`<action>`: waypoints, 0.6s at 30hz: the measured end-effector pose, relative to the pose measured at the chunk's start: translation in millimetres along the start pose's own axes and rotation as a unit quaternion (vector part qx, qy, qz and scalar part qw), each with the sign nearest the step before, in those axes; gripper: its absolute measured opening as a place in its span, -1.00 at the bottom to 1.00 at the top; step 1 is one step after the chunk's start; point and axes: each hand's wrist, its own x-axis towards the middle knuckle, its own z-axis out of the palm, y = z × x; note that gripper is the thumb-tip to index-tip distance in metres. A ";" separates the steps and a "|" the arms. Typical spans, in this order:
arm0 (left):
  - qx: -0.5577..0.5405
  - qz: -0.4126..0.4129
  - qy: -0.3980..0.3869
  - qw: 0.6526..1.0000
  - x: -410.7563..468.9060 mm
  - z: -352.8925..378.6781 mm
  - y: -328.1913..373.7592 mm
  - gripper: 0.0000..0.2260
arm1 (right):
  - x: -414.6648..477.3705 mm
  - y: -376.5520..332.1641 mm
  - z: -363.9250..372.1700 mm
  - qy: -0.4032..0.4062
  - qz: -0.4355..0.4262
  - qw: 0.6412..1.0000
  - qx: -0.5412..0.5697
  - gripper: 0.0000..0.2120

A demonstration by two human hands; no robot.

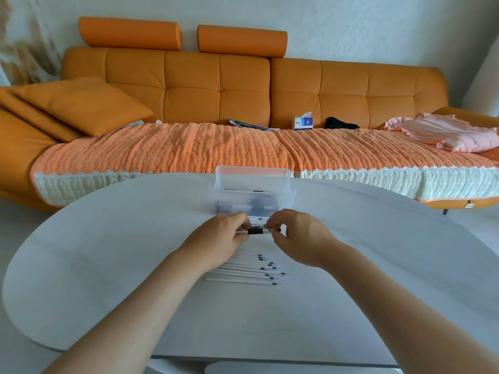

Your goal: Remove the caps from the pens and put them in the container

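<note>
Container [284, 201] clear, w/ pens [224, 205] inside.

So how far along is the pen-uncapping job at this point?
Partway. Done: the clear ribbed plastic container already holds what look like pens. In hand: the left hand and right hand pinch one white pen with a black section between them. Left: a row of slim white pens lies on the white table beside the left forearm; their caps are too small to judge.
</note>
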 end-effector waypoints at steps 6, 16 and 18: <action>-0.022 0.036 0.003 0.999 1.1 3.9 10.7 -0.95 | -3.4 -10.4 3.5 -0.071 -0.032 0.995 -0.062 -0.76; -0.033 0.034 0.004 0.999 1.5 7.3 12.0 -0.94 | -8.3 -12.8 6.3 -0.088 -0.038 0.994 -0.054 -0.77; -0.041 0.026 0.001 0.999 0.5 5.8 11.8 -0.94 | -7.9 -13.5 5.1 -0.087 -0.044 0.993 -0.062 -0.78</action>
